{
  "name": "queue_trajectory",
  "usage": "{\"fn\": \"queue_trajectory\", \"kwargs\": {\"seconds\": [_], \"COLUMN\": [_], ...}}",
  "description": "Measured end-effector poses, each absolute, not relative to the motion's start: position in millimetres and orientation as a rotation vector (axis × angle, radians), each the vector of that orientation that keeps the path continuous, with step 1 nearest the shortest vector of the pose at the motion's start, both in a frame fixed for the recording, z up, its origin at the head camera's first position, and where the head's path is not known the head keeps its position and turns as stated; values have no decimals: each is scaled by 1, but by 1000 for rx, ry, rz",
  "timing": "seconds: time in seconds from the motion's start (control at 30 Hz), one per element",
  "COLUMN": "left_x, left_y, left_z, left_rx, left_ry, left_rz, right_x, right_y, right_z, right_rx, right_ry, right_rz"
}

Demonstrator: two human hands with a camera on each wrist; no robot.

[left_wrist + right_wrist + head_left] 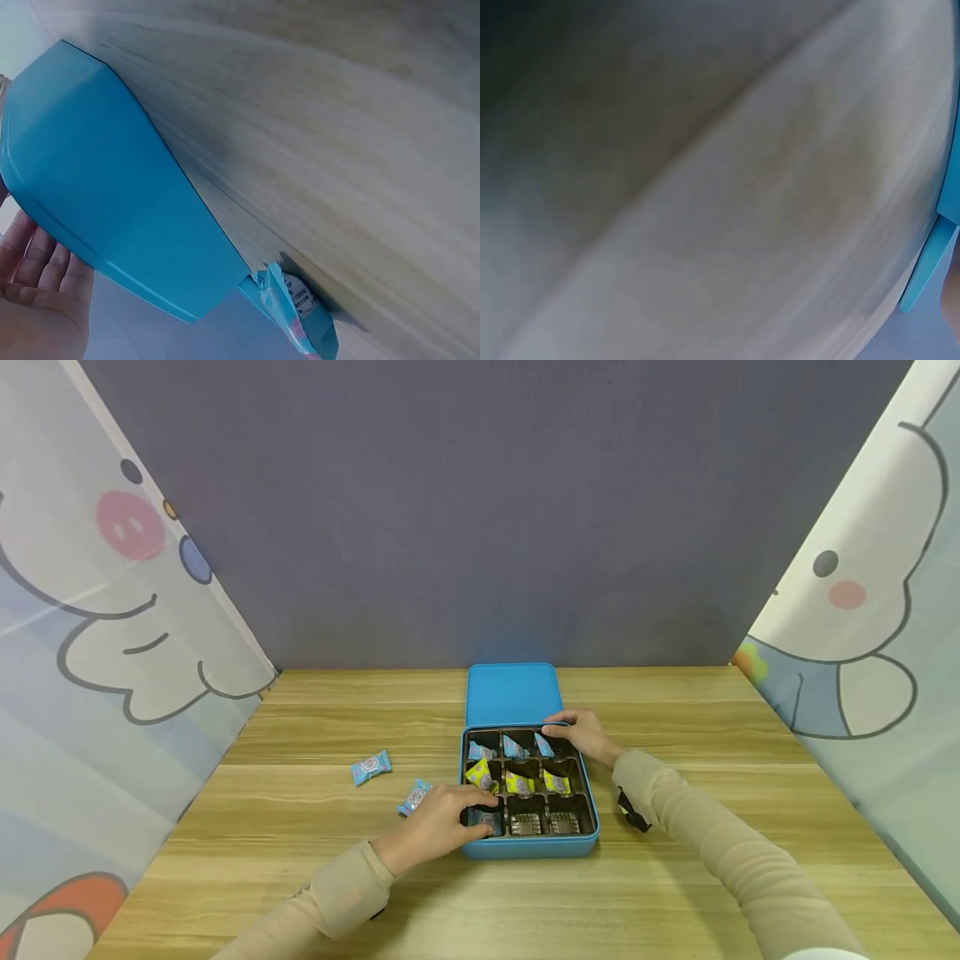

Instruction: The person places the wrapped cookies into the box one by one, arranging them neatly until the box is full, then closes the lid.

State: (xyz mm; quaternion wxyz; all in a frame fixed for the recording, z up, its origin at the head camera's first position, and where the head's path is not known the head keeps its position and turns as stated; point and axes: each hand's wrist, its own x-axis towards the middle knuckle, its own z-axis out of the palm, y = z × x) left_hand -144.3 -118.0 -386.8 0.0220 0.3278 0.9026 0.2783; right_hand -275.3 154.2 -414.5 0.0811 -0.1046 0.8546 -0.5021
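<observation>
A blue compartment box stands on the table with its lid folded back. My left hand reaches over its front-left corner, thumb and forefinger spread apart above the front-left compartment. A bluish, shaded wrapped candy lies there between them. In the left wrist view, loosely extended fingers reach over the box wall. My right hand grips the back-right corner, partly hidden behind the rim. Blue candies occupy the back row and yellow candies the middle row.
Two blue wrapped candies lie on the wooden table left of the box: one candy farther out, another candy beside my left hand. A grey panel rises behind the table, with cartoon-printed sheets at both sides.
</observation>
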Motion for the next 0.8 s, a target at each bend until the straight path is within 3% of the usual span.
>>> {"fn": "queue_trajectory", "kwargs": {"seconds": [0.8], "left_x": [-142], "left_y": [-128], "left_z": [-375], "left_rx": [997], "left_ry": [2814], "left_rz": [1045], "right_x": [-274], "right_y": [153], "right_z": [-414], "right_rx": [-288], "right_ry": [2549], "right_rz": [-1520]}}
